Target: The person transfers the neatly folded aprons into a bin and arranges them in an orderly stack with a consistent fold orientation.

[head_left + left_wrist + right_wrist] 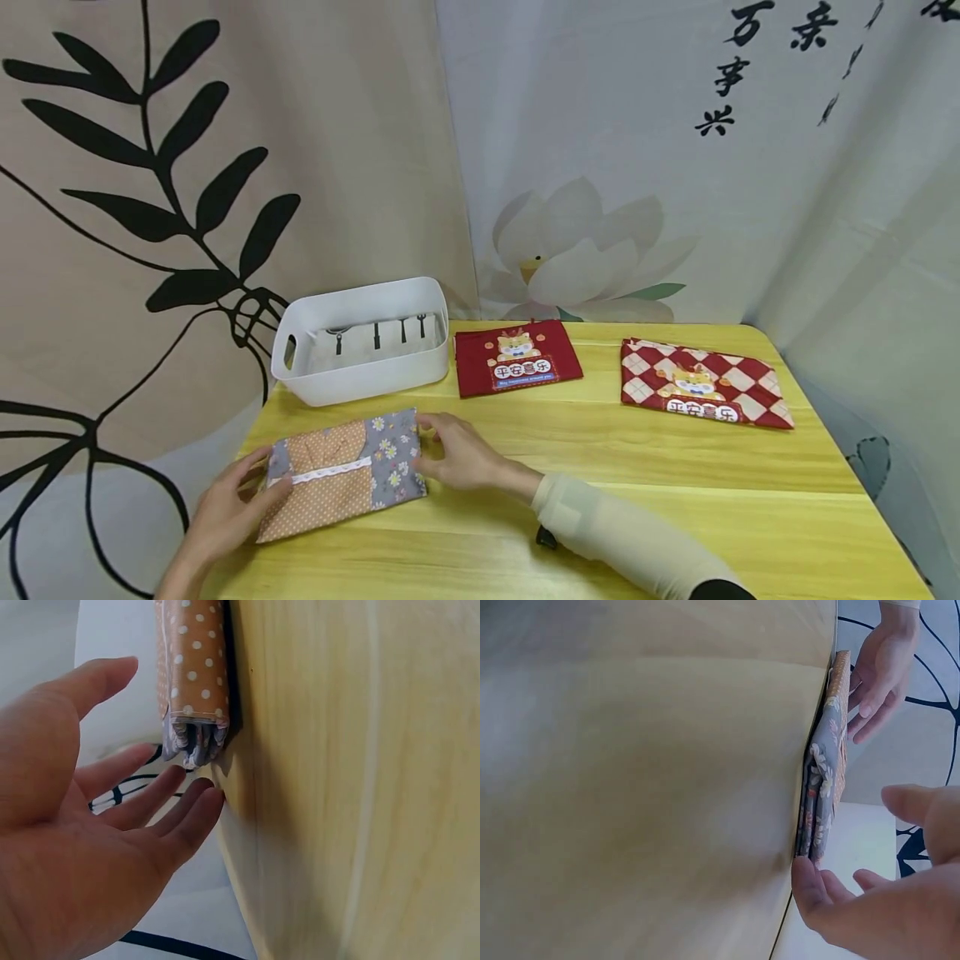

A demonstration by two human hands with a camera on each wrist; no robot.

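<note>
Toward the left of the wood-grain table [600, 479], a folded cloth [330, 504] lies flat between two bare hands, orange with white polka dots over most of its face, grey-blue with daisies at the right end, and a white lace strip [333, 471] running across the orange. The left hand [232, 508] is loose at the cloth's left end, thumb and fingers spread apart with nothing gripped; seen from its wrist, the fingertips sit just beside the folded layers, though I can't tell whether any touch. The right hand [465, 454] is at the daisy end, thumb and fingers parted and not closed round it, one fingertip right by the lower corner; contact there is hard to judge. Just behind the cloth stands a white plastic basket [367, 386], with small dark figures showing inside. To the basket's right lies a dark red folded cloth [517, 358] with a cartoon animal and Chinese characters, and farther right a red-and-white checked cloth [701, 383] with a similar badge. A curtain [360, 150] printed with black leaves hangs behind.
</note>
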